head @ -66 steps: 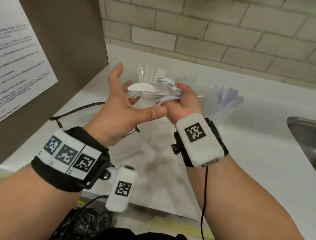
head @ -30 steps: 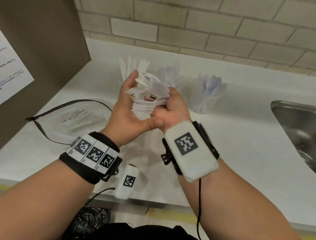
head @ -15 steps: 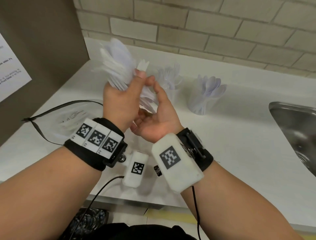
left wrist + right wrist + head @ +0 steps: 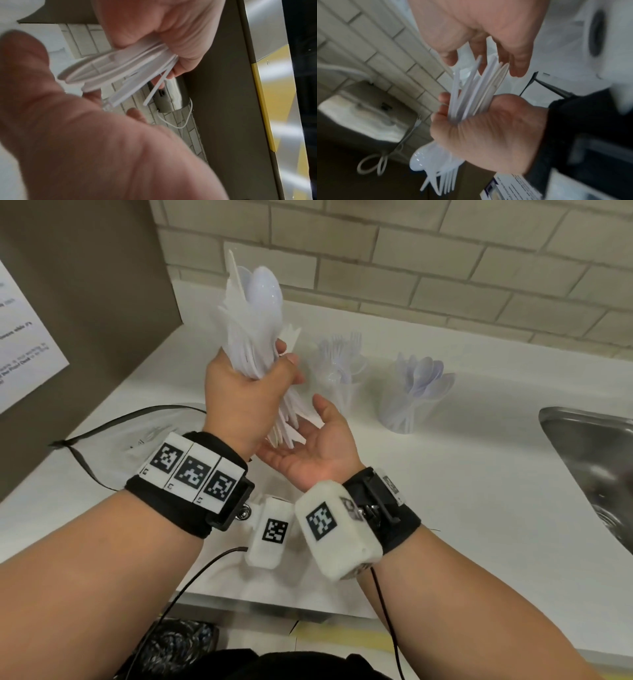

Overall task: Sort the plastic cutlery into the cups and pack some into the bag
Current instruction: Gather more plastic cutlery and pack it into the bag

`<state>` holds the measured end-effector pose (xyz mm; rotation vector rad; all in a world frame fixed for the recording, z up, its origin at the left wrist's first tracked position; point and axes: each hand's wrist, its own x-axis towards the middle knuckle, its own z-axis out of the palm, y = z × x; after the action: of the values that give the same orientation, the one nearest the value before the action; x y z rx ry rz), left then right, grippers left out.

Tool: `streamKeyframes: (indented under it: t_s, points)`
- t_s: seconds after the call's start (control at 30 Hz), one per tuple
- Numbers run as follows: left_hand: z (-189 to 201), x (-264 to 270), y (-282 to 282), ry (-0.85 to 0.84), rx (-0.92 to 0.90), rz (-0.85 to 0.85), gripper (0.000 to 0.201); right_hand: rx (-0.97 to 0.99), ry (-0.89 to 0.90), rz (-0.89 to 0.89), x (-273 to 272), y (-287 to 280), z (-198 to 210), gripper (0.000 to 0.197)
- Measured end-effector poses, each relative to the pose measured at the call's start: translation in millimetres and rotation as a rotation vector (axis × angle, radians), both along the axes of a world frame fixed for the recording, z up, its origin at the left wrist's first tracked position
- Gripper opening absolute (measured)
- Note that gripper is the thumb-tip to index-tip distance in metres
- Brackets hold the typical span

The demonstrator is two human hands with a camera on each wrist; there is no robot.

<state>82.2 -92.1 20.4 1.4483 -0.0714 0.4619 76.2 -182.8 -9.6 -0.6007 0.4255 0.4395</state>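
The cutlery (image 4: 255, 337) stands as a mixed bunch in the left hand (image 4: 245, 402), whose grip wraps its middle above the tabletop (image 4: 479, 508). The right hand (image 4: 313, 450) waits open-palmed beneath the handles. A loosened squeeze could spill pieces.
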Motion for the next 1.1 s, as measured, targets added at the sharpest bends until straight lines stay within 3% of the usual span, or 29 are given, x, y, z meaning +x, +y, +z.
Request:
streamKeyframes:
  t_s: [0.17, 0.27, 0.43, 0.53, 0.63, 0.87, 0.97, 1.1]
  points:
    - [-10.4, -5.3, -4.8, 0.038, 0.066, -0.020, 0.018, -0.034, -0.040, 0.011, 0.8, 0.5, 3.3, 0.029]
    - [-13.7, -5.2, -6.6, 0.037, 0.062, -0.029, 0.021, -0.047, -0.041, 0.037, -1.9, 2.1, 1.4, 0.031]
    - [-19.9, -3.8, -9.7, 0.058, 0.048, -0.014, 0.008, -0.091, -0.047, 0.071, -0.2, 0.0, -3.7, 0.037]
    - [-21.5, 1.3, -3.7, 0.066, 0.091, 0.032, 0.014, -0.320, -0.067, 0.159, 4.0, -8.3, -0.8, 0.029]
    - [-24.8, 3.8, 3.2, 0.115, 0.188, -0.002, 0.016, -0.550, -0.149, 0.044, 13.7, -25.7, 10.0, 0.030]
    - [-48.7, -2.1, 3.4, 0.229, 0.482, -0.177, 0.013, -0.877, -0.590, -0.039, 17.3, -39.7, 45.8, 0.008]
    - [-50.0, -2.3, 1.6, 0.218, 0.515, -0.239, 0.020, -1.008, -0.684, -0.024, 22.5, -41.5, 40.5, 0.018]
    - [-51.8, -1.4, 5.0, 0.234, 0.489, -0.310, 0.008, -1.129, -0.752, 0.046, 25.7, -44.0, 33.2, 0.027]
